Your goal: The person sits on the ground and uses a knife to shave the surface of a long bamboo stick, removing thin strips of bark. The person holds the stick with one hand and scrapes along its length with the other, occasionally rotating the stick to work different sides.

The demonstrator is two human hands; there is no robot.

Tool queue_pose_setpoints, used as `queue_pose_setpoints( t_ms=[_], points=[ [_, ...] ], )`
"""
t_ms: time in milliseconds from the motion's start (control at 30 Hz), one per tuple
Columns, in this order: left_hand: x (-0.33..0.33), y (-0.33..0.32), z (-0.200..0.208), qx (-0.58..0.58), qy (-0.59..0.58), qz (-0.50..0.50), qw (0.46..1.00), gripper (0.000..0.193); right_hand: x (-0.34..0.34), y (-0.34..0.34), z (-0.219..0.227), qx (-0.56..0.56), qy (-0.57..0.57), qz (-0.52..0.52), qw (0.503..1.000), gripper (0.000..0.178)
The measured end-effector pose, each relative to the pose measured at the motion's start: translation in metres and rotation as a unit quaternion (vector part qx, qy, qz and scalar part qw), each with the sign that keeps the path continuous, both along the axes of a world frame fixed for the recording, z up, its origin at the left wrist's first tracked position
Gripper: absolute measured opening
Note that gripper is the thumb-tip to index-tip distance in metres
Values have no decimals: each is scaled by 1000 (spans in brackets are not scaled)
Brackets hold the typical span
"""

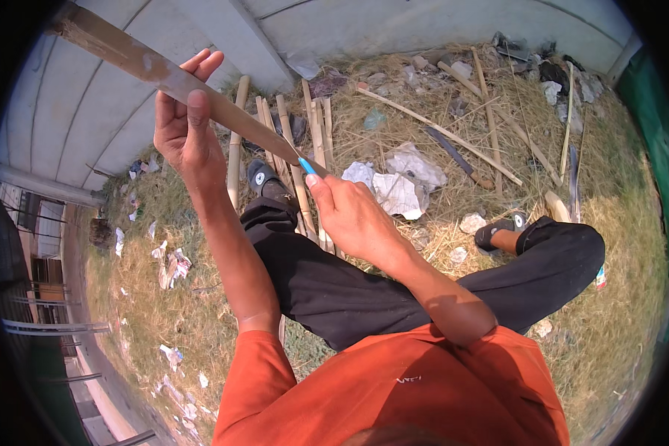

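A long brown bamboo pole [253, 128] slants from the upper left down to the middle of the head view. My left hand [186, 137] holds it from below, thumb on the near side and fingertips stretched past the far side. In my right hand [357, 215] is a knife [305, 165] with a light blue handle; its thin blade lies against the pole's lower end. The fingers under that grip are mostly hidden, as is the pole's end behind the hand.
Several cut bamboo pieces [282, 123] lie by my left foot. A dark-bladed machete [457, 154] rests on dry grass beside white crumpled sheets [401, 193]. More bamboo sticks [490, 119] and rubble lie farther right. A pale wall [126, 97] stands beyond, with green sheeting [650, 149] at the right.
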State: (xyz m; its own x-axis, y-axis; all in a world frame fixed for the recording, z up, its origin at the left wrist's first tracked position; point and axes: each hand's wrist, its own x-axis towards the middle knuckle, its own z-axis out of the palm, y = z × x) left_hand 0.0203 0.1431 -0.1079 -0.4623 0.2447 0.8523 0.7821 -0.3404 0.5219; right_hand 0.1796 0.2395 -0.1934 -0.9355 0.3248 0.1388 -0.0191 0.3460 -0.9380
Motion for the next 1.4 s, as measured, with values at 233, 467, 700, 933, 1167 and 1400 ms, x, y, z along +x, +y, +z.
queue_pose_setpoints(
  t_ms=[233,467,700,933,1167,1400],
  points=[
    [4,7,0,0,16,-36,999,38,2,-14,-18,10,32,-34,999,42],
    [2,4,-3,-2,20,-40,999,38,3,-5,3,-57,8,-17,998,43],
    [0,5,-2,4,42,-54,998,37,-7,11,-125,26,-209,25,977,55],
    [0,7,-6,-20,56,-69,996,35,7,-2,-47,-27,-75,-51,996,54],
    [-15,-11,-6,-53,72,-196,976,36,13,21,-88,38,-202,54,977,52],
    [-18,-20,-5,-105,3,-441,891,35,30,0,-23,-26,-55,7,998,39]
  ],
)
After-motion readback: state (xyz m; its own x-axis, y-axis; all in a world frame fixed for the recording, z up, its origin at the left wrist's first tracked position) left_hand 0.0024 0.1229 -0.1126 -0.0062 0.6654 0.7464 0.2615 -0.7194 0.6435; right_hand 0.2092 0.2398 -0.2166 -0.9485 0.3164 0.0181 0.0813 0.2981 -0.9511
